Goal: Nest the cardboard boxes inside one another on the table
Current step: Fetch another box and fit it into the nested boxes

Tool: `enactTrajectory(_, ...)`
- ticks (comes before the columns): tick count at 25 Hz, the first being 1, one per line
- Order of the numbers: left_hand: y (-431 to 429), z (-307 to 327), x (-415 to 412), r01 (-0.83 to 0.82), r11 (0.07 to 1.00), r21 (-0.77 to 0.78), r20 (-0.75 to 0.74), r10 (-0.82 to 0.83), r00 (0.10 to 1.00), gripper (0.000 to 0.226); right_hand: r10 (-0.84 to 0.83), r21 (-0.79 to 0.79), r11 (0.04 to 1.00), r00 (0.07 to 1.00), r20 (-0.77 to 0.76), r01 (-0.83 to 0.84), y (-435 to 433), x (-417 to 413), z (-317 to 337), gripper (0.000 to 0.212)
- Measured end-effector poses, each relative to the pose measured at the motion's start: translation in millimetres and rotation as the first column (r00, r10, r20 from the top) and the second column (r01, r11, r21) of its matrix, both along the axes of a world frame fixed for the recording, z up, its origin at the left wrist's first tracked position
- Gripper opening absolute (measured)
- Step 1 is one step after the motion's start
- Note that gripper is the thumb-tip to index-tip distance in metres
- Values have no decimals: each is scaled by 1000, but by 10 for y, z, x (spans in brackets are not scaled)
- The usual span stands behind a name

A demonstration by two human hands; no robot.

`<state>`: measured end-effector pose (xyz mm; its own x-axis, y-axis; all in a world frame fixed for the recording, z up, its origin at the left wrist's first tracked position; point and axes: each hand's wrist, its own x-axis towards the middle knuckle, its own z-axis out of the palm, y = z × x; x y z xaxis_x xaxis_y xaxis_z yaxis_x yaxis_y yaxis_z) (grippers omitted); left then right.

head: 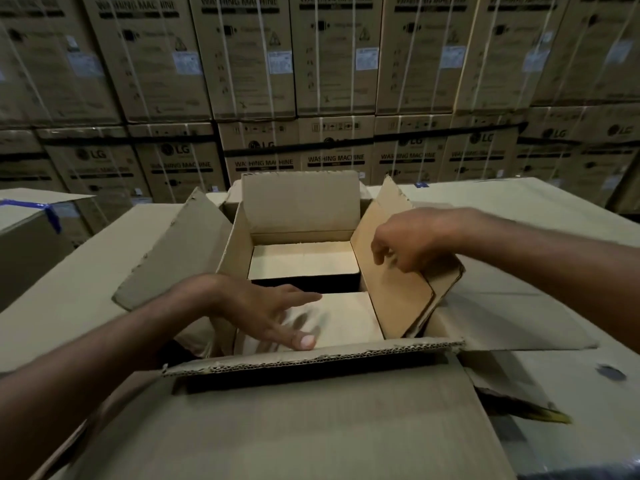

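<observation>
A large open cardboard box (322, 424) lies in front of me on the table (62, 271), its near flap folded toward me. A smaller open cardboard box (301, 206) sits inside it with its flaps up. My left hand (266, 313) reaches into the inner box, fingers straight and blurred, over a pale folded-in flap (346, 317). My right hand (408, 244) rests on the inner box's right flap (398, 299), fingers curled loosely over its upper edge. Deep in the inner box a second pale flap (301, 259) shows beyond a dark gap.
Stacked washing-machine cartons (311, 81) form a wall behind the table. A box with blue tape (31, 216) stands at the left. The outer box's side flaps (512, 306) spread over the tabletop. A dark object with a yellow edge (533, 410) lies at the right.
</observation>
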<state>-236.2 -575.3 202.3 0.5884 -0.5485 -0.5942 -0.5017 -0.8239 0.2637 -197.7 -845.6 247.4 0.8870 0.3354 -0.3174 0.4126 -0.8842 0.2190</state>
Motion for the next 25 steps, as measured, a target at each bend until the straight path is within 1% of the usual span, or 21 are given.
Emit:
enactTrajectory(2,95,-39,45,-43,997,-57,70,47,996,101,11,-16,1000,998,-61,-12,153,105,-46,53)
enactTrajectory(4,185,-110,135,-87,986,-141,198,114,974,88,34,-59,997,993,-112,-41,344,222,-173,56)
enactTrajectory(5,234,-134,180,-116,981,-158,239,152,959,81,46,-96,994,989,-141,-60,447,262,-254,54)
enactTrajectory(6,282,-151,208,-142,978,-152,263,178,948,76,54,-128,989,983,-176,-77,537,309,-358,51)
enactTrajectory(7,348,-176,238,-168,980,-111,281,193,940,70,56,-148,985,976,-210,-88,613,349,-458,46)
enactTrajectory(9,434,-228,256,-204,978,-38,333,205,920,57,39,-115,991,966,-256,-70,684,439,-662,41)
enactTrajectory(10,453,-257,259,-217,975,-37,360,216,908,52,10,-70,997,960,-279,-31,683,483,-728,40)
enactTrajectory(12,445,-282,273,-226,973,-49,375,228,899,54,-34,22,999,943,-330,44,656,500,-736,30)
enactTrajectory(14,441,-226,264,-225,969,-105,334,248,909,59,-54,112,988,924,-378,103,601,444,-626,15)
enactTrajectory(16,500,-87,233,-265,937,-227,269,322,908,50,-51,258,950,906,-421,173,529,317,-369,19)
enactTrajectory(18,608,72,180,-306,873,-379,204,401,893,39,-53,383,880,861,-506,280,418,168,-107,23)
enactTrajectory(19,677,119,146,-311,833,-457,148,416,897,42,-24,426,845,820,-572,322,357,89,-12,27)
enactTrajectory(20,732,157,94,-328,793,-513,71,420,905,50,23,450,817,759,-651,361,293,5,50,32)
enactTrajectory(21,765,194,35,-364,768,-527,-24,414,910,56,69,445,807,686,-724,389,238,-75,81,35)
enactTrajectory(22,794,198,-7,-382,781,-494,-93,390,916,57,100,416,820,619,-779,392,202,-157,82,34)
enactTrajectory(23,796,182,-36,-371,819,-439,-136,347,928,52,107,378,852,587,-803,362,192,-223,64,31)
enactTrajectory(25,749,130,-63,-285,921,-266,-155,251,956,37,90,311,910,602,-793,274,229,-274,-10,29)
